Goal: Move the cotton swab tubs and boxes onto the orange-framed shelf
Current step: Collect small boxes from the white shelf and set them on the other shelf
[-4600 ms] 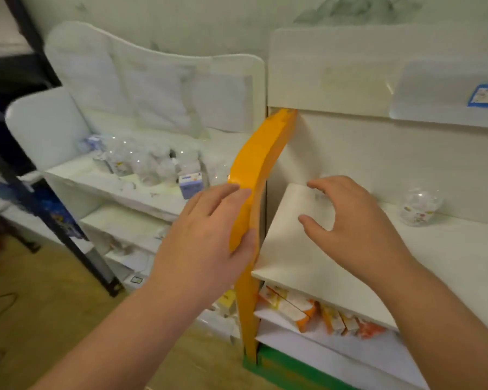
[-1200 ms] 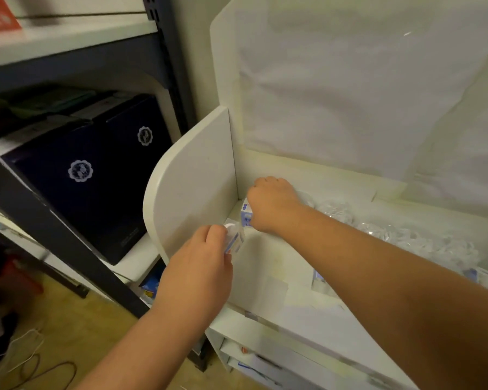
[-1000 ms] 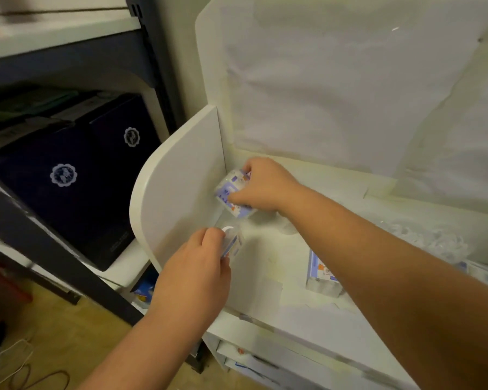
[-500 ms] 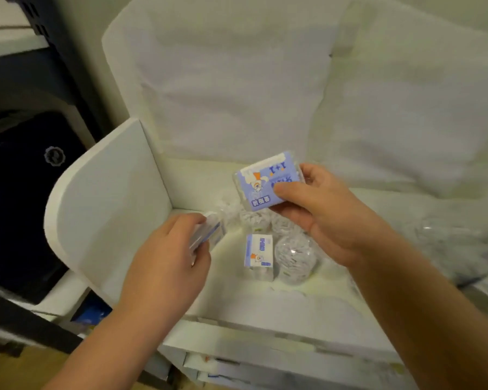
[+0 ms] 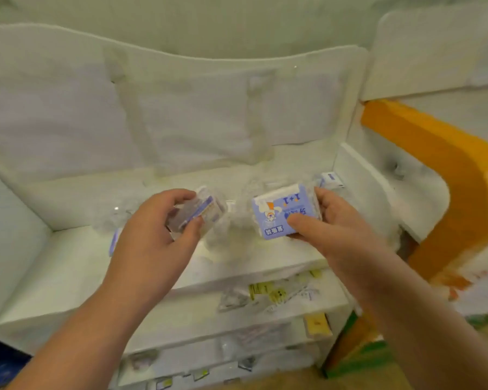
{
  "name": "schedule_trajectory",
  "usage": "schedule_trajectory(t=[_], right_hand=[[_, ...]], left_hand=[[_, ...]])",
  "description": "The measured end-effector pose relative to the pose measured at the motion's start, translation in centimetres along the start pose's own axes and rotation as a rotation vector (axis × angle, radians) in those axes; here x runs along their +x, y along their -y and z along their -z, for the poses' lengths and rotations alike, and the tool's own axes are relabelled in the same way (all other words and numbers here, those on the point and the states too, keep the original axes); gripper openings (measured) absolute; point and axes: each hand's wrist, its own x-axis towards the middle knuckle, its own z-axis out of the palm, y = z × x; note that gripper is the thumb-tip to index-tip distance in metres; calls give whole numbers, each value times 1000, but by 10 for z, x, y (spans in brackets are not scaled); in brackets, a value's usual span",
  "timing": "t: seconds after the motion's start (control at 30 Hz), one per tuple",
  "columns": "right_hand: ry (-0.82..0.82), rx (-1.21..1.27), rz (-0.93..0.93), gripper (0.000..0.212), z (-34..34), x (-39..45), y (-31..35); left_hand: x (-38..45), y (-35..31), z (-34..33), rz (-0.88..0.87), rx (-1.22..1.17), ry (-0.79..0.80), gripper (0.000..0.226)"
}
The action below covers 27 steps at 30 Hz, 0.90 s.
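I see a white shelving unit (image 5: 68,266) filling most of the frame, its curved back panel (image 5: 181,108) rising toward the top and covered in pale sheets. Behind it, along the upper edge, runs a pale greenish wall (image 5: 181,21). Lower tiers (image 5: 237,313) at bottom centre carry small yellow tags, blurred beyond reading. In the bottom left corner sits something dark blue (image 5: 0,364), possibly part of another rack. A strip of brownish floor (image 5: 265,382) shows along the bottom edge. The light is soft and even.
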Motion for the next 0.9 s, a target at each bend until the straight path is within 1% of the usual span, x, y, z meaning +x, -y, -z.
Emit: schedule_trajectory(t=[0.07,0.1,0.27,0.5,0.57,0.67,0.8,0.9], right_hand=[[-31,-19,11,28,36,-36,5],[-40,-13,16,26,53,-54,7],[-182,-14,70,41,135,-132,17],[-420,-21,56,30,241,-214,28],[-506,-53,42,23,266,-231,28],[-622,-89,16,26,302,-251,24],[-738,-111,12,29,341,-261,20],[-778,-139,15,29,377,-259,17]], left_hand=[[-14,-35,-19,-35,-26,20,36],[-21,-53,-28,-55,-39,31,36],[-51,-142,-73,-160,-106,104,35],[-78,-245,-145,-283,-249,275,32],[-81,-270,-167,-305,-257,332,33],[-82,-305,-201,-353,-273,399,33],[-78,-340,-245,-385,-267,447,34],[-71,-363,-286,-398,-266,453,34]])
